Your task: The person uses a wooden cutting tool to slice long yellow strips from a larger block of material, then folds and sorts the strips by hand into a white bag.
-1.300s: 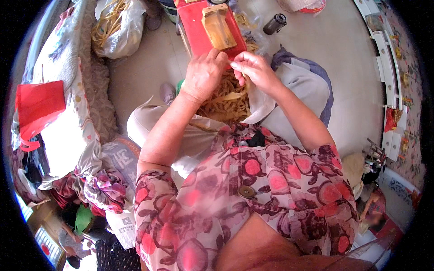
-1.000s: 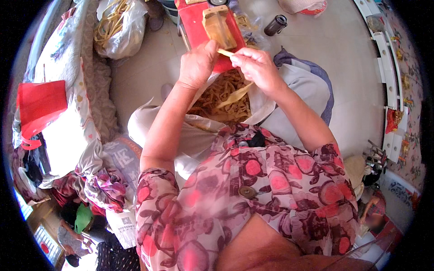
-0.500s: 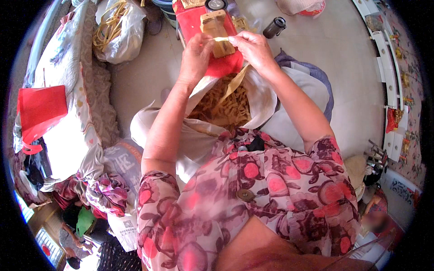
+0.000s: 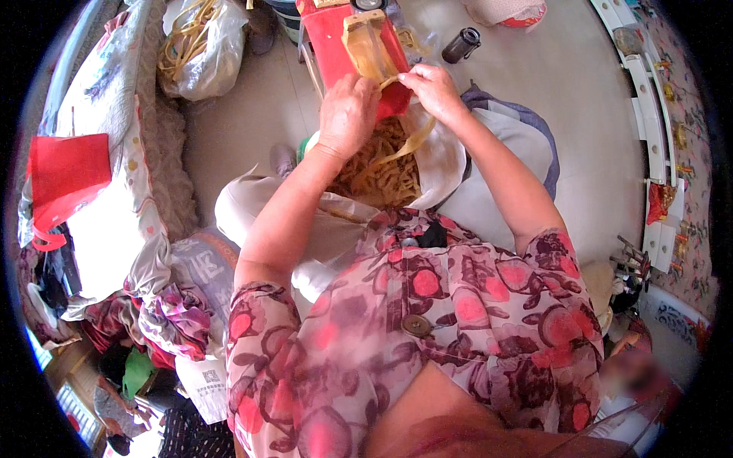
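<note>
Between my two hands runs a flat yellowish strip (image 4: 417, 140), whose tail hangs from my right hand into the bag below. My left hand (image 4: 350, 111) is closed on the strip, its fingertips partly hidden by the back of the hand. My right hand (image 4: 430, 90) pinches it a short way to the right. Just beyond them, a wooden block-like device (image 4: 368, 47) sits on a red-covered bench (image 4: 327, 47). Under my hands, a white bag (image 4: 449, 172) stands open between my legs, filled with a tangled heap of similar strips (image 4: 382, 177).
At the far left, a clear plastic bag (image 4: 202, 53) holds more yellowish strips. A dark lidded bottle (image 4: 462, 46) stands on the floor right of the bench. On the left lies a bed with a red bag (image 4: 70, 179). Another person (image 4: 122, 412) appears at lower left.
Both hands have come lower, nearer to me, and the left has turned so its back faces up. The strip, stretched level before, now slants between them.
</note>
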`<state>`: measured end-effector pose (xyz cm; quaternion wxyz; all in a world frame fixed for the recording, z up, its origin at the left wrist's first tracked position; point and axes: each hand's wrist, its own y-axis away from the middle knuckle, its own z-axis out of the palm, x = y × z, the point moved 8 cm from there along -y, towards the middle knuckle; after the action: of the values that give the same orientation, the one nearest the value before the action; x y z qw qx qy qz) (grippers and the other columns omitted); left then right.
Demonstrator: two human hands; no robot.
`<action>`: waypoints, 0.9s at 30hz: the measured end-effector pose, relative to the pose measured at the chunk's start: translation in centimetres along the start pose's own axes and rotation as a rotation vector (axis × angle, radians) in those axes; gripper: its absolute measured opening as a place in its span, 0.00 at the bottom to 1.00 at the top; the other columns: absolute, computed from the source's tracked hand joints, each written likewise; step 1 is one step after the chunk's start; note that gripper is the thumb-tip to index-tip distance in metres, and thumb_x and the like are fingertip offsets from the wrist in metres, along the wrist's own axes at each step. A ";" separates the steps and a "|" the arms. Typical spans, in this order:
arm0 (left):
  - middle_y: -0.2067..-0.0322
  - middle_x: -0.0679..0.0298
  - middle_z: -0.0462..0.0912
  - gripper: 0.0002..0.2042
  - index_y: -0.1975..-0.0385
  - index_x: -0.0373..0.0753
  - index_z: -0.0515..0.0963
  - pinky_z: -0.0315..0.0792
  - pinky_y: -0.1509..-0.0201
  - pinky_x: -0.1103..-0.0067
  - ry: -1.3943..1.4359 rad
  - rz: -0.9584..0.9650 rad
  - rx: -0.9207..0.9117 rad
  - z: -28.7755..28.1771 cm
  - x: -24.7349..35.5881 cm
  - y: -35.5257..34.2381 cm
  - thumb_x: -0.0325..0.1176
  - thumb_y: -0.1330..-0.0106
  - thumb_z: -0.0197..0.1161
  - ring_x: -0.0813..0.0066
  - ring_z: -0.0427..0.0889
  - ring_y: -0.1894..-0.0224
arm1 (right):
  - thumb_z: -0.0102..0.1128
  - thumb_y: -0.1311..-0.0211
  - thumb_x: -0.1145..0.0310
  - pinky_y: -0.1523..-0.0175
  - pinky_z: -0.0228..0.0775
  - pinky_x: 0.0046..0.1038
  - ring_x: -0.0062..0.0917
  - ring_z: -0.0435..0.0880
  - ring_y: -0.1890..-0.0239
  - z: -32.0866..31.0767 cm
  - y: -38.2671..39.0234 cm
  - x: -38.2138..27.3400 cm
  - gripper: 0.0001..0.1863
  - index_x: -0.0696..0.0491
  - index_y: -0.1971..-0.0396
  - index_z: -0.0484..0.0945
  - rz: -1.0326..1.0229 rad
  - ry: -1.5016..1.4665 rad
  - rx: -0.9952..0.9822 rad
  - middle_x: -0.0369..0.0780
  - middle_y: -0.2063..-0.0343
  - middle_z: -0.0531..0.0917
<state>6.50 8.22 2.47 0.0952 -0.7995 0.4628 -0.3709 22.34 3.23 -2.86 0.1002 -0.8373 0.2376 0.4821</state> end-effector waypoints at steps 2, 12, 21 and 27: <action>0.69 0.55 0.75 0.06 0.67 0.37 0.74 0.70 0.59 0.68 0.031 -0.029 0.048 -0.5 -0.3 -0.1 0.29 0.43 0.57 0.56 0.75 0.64 | 0.59 0.46 0.58 0.71 0.65 0.27 0.20 0.72 0.80 -0.3 0.4 -0.4 0.16 0.59 0.74 0.78 -0.022 -0.068 0.035 0.39 0.85 0.75; 0.67 0.51 0.77 0.07 0.64 0.35 0.71 0.72 0.62 0.69 0.213 -0.135 0.115 -0.4 -2.7 -2.1 0.29 0.40 0.54 0.54 0.79 0.67 | 0.57 0.43 0.61 0.75 0.62 0.24 0.17 0.68 0.82 -1.0 -0.7 -2.9 0.14 0.58 0.77 0.76 -0.142 -0.195 0.176 0.34 0.87 0.73; 0.65 0.55 0.76 0.11 0.63 0.39 0.74 0.73 0.59 0.69 -0.149 0.057 0.090 -2.3 -0.1 -0.5 0.31 0.46 0.61 0.55 0.77 0.63 | 0.54 0.41 0.63 0.80 0.55 0.19 0.12 0.62 0.86 -1.2 0.4 3.0 0.11 0.54 0.79 0.73 0.177 -0.090 0.026 0.29 0.88 0.66; 0.65 0.54 0.79 0.18 0.59 0.38 0.74 0.72 0.58 0.69 0.576 -0.100 -0.480 5.7 1.9 5.7 0.36 0.49 0.67 0.55 0.78 0.60 | 0.48 0.35 0.64 0.79 0.53 0.17 0.12 0.59 0.85 -2.6 5.4 -3.7 0.10 0.54 0.73 0.68 0.219 -0.892 -0.124 0.27 0.88 0.60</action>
<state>7.10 2.44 -3.44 -0.2473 -0.6834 0.5049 -0.4657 20.07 -1.37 1.98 0.0908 -0.5224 0.2292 0.8163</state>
